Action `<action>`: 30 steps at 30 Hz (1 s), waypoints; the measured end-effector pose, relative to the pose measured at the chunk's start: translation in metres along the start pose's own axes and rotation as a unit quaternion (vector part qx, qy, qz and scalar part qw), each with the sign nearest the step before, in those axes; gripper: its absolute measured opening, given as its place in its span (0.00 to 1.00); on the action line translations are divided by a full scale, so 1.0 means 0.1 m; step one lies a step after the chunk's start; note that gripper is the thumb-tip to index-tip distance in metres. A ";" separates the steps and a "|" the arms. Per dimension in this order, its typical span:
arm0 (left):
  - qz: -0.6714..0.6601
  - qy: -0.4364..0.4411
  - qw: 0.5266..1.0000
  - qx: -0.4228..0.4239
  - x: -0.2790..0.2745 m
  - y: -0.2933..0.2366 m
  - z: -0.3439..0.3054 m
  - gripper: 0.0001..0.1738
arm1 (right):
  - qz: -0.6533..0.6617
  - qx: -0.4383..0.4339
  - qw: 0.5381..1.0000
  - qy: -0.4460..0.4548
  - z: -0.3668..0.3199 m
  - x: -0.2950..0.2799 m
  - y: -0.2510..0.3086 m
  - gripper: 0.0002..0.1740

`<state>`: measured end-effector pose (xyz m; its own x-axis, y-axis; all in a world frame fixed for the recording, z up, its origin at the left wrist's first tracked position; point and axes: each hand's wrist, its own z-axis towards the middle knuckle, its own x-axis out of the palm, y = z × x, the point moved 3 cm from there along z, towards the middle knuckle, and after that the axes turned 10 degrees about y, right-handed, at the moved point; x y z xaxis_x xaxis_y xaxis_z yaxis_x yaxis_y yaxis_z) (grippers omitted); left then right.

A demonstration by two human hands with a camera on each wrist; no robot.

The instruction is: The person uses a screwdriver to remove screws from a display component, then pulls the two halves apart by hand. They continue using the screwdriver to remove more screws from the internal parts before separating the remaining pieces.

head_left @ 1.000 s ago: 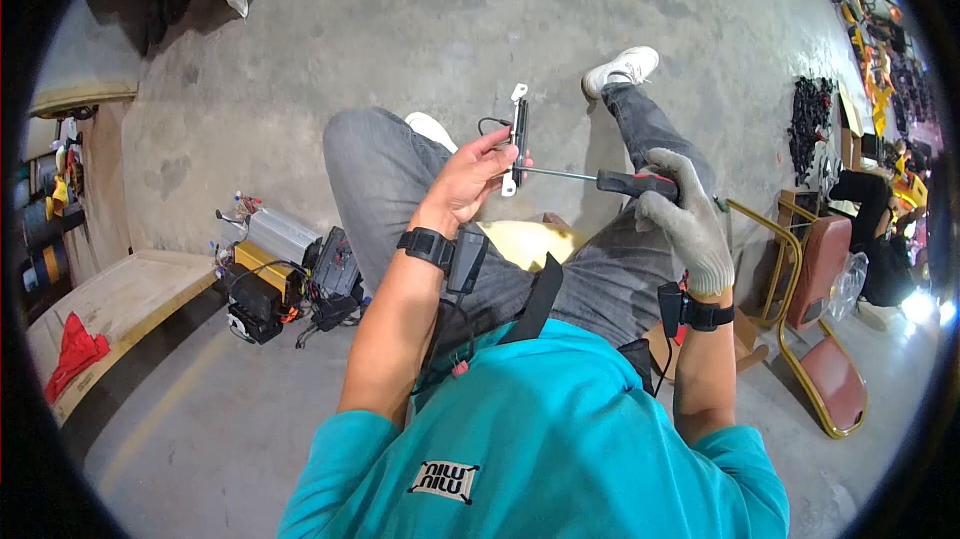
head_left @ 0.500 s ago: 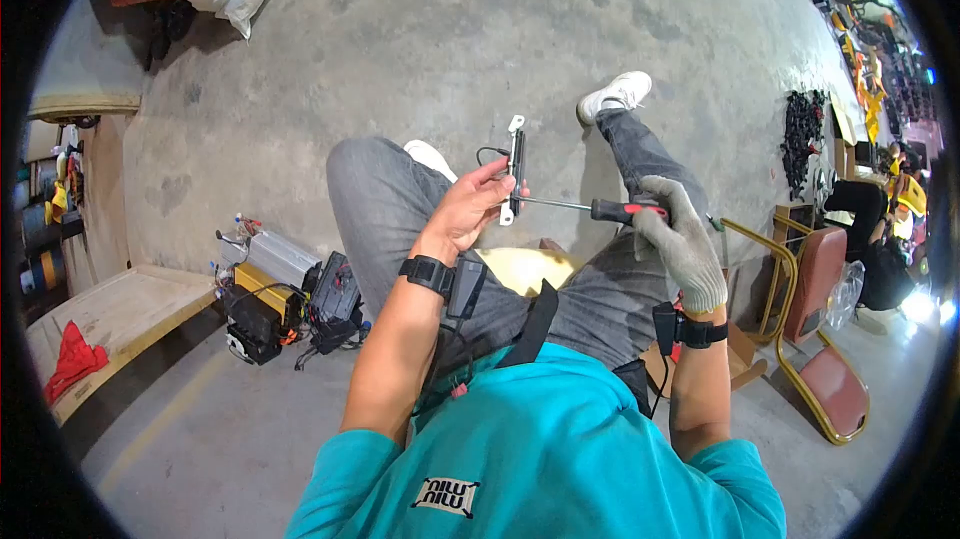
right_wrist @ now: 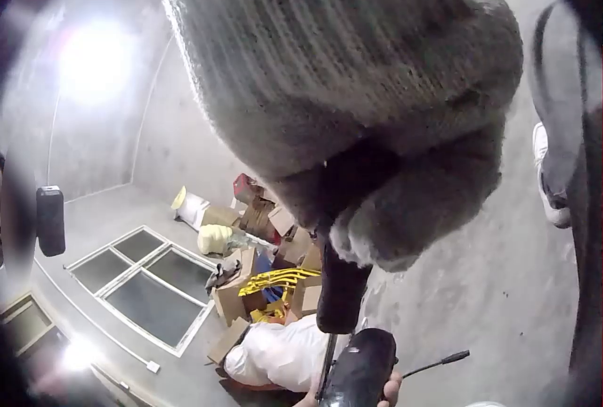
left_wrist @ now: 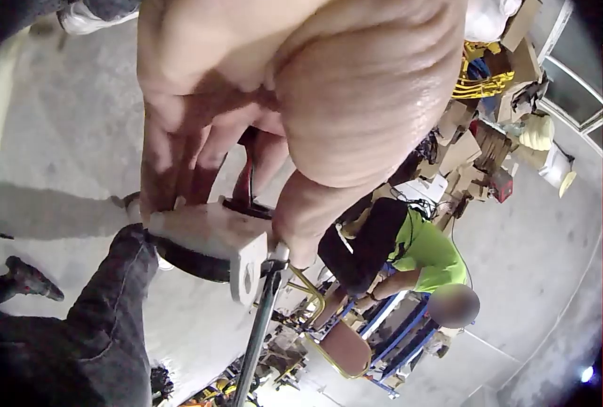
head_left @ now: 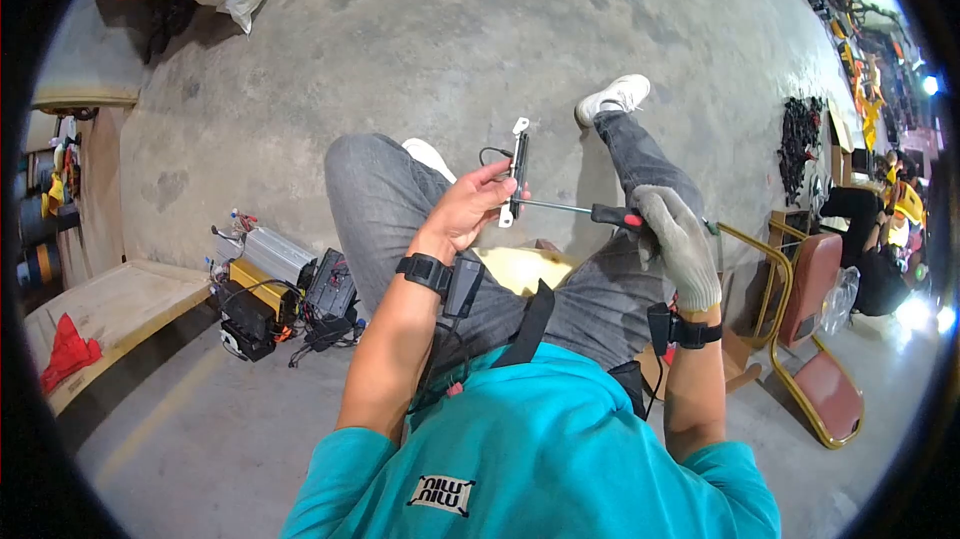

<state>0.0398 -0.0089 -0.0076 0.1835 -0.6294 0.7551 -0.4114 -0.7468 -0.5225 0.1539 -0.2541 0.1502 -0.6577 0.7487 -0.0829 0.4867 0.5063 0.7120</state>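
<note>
My bare left hand (head_left: 470, 209) pinches a slim black-and-white bar (head_left: 520, 159) between thumb and fingers, over the gap between my legs. It has white end tabs with holes and a short black cable (head_left: 487, 151). My right hand (head_left: 682, 247), in a grey knitted glove, grips a screwdriver (head_left: 612, 215) with a black and red handle. Its metal shaft (left_wrist: 256, 341) runs to the bar's near end, right by my left thumb in the left wrist view. In the right wrist view the gloved fingers curl round the handle (right_wrist: 341, 289); the tip is hidden behind the bar.
Battery-like units with wires (head_left: 285, 284) stand on the floor at left, beside a low wooden bench (head_left: 130, 309) with a red cloth (head_left: 70, 357). A gold-framed chair (head_left: 815, 289) lies at right. Another person in a green shirt (left_wrist: 429, 252) sits nearby.
My right hand has shifted along the screwdriver's handle and covers more of its rear end. The left hand keeps hold of the bar. The head view has tilted slightly, so everything appears lower.
</note>
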 end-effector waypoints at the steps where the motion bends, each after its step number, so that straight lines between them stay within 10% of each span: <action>1: 0.003 0.003 1.000 -0.004 -0.01 0.00 0.00 0.38 | 0.015 0.017 1.000 0.007 0.00 0.01 -0.01 0.22; 7: -0.004 -0.006 1.000 0.003 -0.02 0.04 0.00 0.40 | -0.047 -0.166 0.985 -0.003 0.01 0.09 -0.06 0.19; 17: 0.020 -0.050 0.998 0.020 0.03 0.01 0.00 0.38 | -0.050 -0.048 0.998 -0.012 0.00 0.01 0.00 0.21; 23: 0.014 -0.119 0.993 0.016 -0.06 0.07 0.04 0.32 | 0.240 -0.118 0.963 0.039 0.11 -0.09 -0.16 0.19; 30: 0.003 0.020 0.999 -0.048 0.19 0.01 -0.04 0.27 | 0.021 -0.103 0.991 0.081 0.43 0.31 -0.11 0.16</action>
<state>0.0395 -0.0211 0.0079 0.1453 -0.6225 0.7691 -0.4968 -0.7181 -0.4874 0.1530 -0.2179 0.1103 -0.7312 0.6802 0.0519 0.3989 0.3646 0.8414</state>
